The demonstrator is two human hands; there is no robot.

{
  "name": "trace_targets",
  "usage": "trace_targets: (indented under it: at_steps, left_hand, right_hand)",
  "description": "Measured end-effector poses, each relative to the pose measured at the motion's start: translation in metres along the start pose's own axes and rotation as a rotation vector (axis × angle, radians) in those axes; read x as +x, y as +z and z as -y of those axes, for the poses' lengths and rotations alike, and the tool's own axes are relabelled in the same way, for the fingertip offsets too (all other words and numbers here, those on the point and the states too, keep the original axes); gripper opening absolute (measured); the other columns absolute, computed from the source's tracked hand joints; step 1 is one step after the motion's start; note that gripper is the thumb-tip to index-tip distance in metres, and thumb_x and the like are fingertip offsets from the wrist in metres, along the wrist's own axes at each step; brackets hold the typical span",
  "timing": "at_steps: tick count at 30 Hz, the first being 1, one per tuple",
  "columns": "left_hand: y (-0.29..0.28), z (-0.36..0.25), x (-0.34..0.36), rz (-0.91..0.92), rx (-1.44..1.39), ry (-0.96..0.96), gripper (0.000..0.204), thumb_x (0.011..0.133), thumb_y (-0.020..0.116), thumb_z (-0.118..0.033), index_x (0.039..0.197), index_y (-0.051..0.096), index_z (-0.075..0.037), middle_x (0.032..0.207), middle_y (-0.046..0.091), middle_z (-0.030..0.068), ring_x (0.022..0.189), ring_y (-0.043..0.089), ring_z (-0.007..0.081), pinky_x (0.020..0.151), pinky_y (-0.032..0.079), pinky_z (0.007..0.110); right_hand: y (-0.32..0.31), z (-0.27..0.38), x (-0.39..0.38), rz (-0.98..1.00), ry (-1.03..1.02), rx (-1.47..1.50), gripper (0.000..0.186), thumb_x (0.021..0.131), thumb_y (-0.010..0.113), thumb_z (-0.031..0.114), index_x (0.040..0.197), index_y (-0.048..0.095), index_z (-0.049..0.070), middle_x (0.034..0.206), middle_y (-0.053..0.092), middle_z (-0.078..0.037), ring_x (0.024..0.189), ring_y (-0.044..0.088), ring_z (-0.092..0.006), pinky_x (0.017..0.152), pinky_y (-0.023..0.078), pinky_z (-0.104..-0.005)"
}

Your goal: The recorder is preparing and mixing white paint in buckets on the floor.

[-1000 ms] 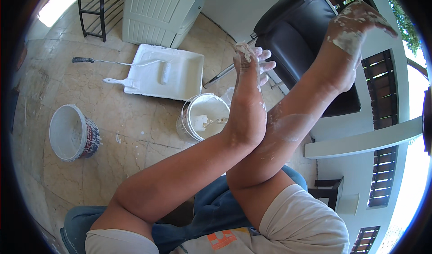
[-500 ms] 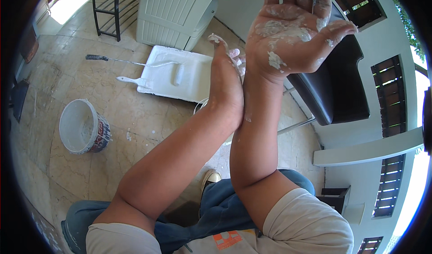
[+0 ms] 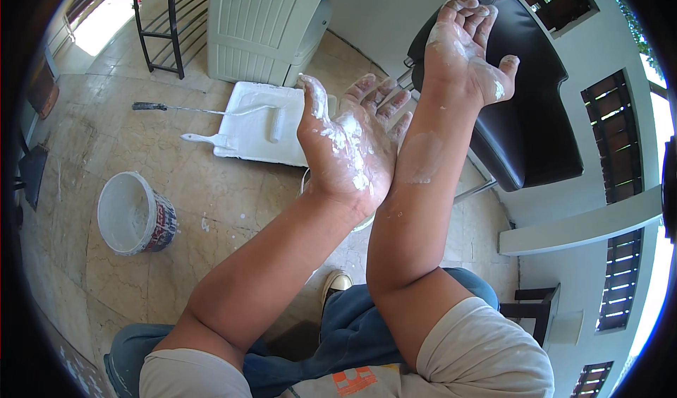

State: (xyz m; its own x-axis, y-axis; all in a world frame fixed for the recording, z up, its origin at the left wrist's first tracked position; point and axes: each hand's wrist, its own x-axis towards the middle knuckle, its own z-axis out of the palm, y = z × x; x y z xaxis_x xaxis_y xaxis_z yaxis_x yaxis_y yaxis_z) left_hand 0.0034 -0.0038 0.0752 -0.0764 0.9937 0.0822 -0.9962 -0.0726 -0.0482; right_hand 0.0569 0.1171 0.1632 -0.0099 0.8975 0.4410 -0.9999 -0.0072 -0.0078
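My left hand (image 3: 352, 147) is open, palm up, with thick white paint smeared over the thumb and palm. Its outer edge presses against my right forearm (image 3: 423, 165), which bears a whitish smear. My right hand (image 3: 462, 63) is raised beyond it, palm showing and fingers loosely bent, with white paint on the skin and nothing held. On the floor past my left hand lies a white paint tray (image 3: 243, 131). A paint roller (image 3: 278, 124) rests in it, and a white paintbrush (image 3: 204, 139) sits across its left edge.
An open paint bucket (image 3: 127, 214) stands at the left on the tiled floor. Another rim is mostly hidden behind my left wrist. A black padded chair (image 3: 522, 130) stands at the right, a pale plastic cabinet (image 3: 257, 27) and a dark metal rack (image 3: 173, 27) at the back.
My left hand has slid from the right elbow side up along the right forearm, turning its palm up. My right hand has moved farther away and rightward. A smear now shows on the forearm.
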Motion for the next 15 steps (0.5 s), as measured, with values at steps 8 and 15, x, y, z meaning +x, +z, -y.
trace_targets:
  at_steps: [8, 15]
  left_hand:
    - [0.001, 0.003, 0.004, 0.009, 0.054, 0.187, 0.093, 0.088, 0.036, -0.078, 0.137, 0.029, 0.001, 0.137, 0.032, 0.0167, 0.135, 0.028, 0.0301, 0.118, 0.009, 0.043]
    - [0.001, -0.013, 0.022, -0.17, 0.206, 0.504, 0.082, 0.09, 0.034, -0.077, 0.124, 0.044, -0.003, 0.129, 0.044, 0.0122, 0.121, 0.04, 0.0276, 0.111, 0.017, 0.048]
  right_hand:
    - [0.003, -0.014, -0.017, -0.189, 0.035, 0.189, 0.06, 0.094, 0.042, 0.046, 0.121, 0.049, -0.006, 0.11, 0.055, -0.015, 0.095, 0.054, -0.0275, 0.083, 0.048, -0.0443]
    - [0.001, -0.038, -0.046, -0.113, -0.128, -0.107, 0.059, 0.095, 0.04, 0.054, 0.115, 0.05, -0.002, 0.1, 0.051, -0.015, 0.085, 0.049, -0.0254, 0.079, 0.046, -0.0421]
